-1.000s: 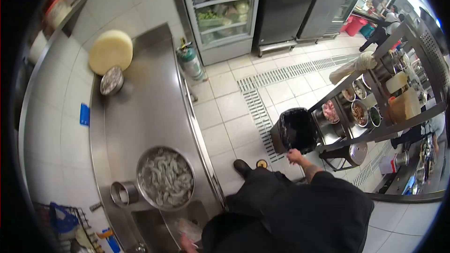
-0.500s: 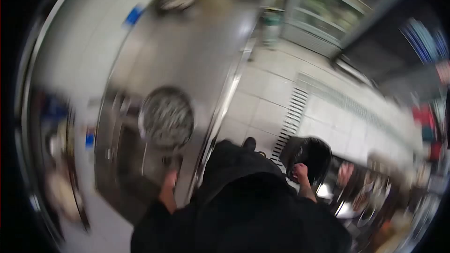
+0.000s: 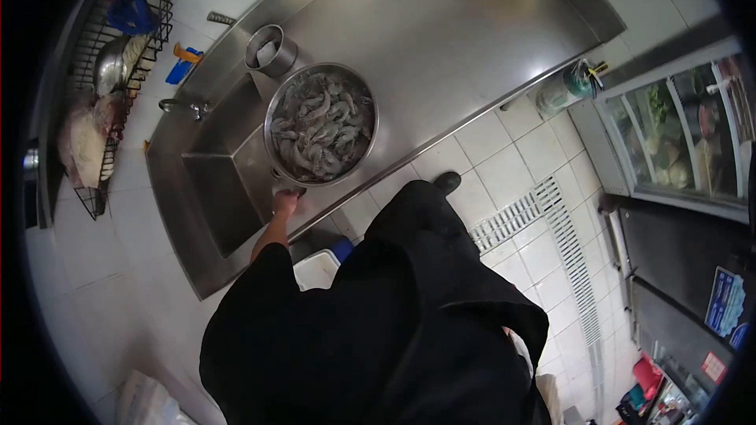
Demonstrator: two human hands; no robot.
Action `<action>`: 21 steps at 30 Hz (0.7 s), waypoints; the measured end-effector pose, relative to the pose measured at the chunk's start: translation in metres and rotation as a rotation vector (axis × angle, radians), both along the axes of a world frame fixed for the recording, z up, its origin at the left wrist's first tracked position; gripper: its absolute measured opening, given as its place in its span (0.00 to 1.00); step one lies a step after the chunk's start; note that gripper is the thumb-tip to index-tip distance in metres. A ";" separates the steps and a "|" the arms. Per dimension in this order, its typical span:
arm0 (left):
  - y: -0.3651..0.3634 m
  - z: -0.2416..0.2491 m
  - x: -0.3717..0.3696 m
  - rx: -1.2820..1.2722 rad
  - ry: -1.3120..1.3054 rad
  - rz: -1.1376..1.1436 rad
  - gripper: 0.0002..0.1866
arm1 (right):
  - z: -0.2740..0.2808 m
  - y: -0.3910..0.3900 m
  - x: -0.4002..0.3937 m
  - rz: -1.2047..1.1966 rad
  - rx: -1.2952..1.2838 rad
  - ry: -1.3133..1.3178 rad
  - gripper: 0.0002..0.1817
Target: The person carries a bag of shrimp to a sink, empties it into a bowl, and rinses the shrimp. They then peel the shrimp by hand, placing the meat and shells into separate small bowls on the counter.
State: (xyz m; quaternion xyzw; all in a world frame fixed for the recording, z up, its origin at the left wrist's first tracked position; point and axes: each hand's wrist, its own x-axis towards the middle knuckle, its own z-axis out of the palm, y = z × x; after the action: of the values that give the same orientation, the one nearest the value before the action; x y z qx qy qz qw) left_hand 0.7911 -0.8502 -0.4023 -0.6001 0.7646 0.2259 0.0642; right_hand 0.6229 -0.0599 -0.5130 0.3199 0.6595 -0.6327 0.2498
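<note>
A large round metal bowl [image 3: 370, 138] full of raw grey shrimp [image 3: 323, 130] stands on the steel counter beside the sink basin. My left hand [image 3: 285, 201] is at the basin's front corner, just below the bowl. Its fingers are curled round a small dark thing [image 3: 298, 191] that I cannot make out. Behind the bowl stands a small steel pot [image 3: 271, 51] with something pale inside. My right hand is hidden behind the black clothing at my right side.
The sink basin [image 3: 224, 197] has a tap [image 3: 185, 108] at its back edge. A wire rack [image 3: 161, 0] hangs on the left wall. A white tub [image 3: 316, 269] is under the counter. On the right are a glass-fronted fridge [image 3: 685, 130] and a floor drain grate [image 3: 575, 267].
My view has turned and sharpened, bringing the sink and shrimp bowl nearer the middle. The black bin and my right hand have left view. My left hand stays at the sink's front corner.
</note>
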 end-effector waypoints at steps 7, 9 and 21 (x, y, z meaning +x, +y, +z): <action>-0.021 0.028 0.022 -0.038 0.034 -0.051 0.17 | 0.110 -0.115 -0.222 0.509 0.313 0.205 0.14; -0.048 0.027 0.042 -0.123 0.110 -0.241 0.16 | 0.141 -0.173 -0.277 0.584 0.177 0.298 0.13; -0.025 0.260 0.059 -0.401 0.211 0.003 0.18 | 0.250 -0.502 -0.212 1.216 -0.427 0.294 0.21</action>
State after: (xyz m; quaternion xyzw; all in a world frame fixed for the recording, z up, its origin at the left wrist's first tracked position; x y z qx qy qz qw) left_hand 0.8500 -0.8747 -0.1427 -0.5751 0.7958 0.1312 -0.1370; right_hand 0.4107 -0.5623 -0.2634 -0.2560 0.6098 -0.5329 0.5278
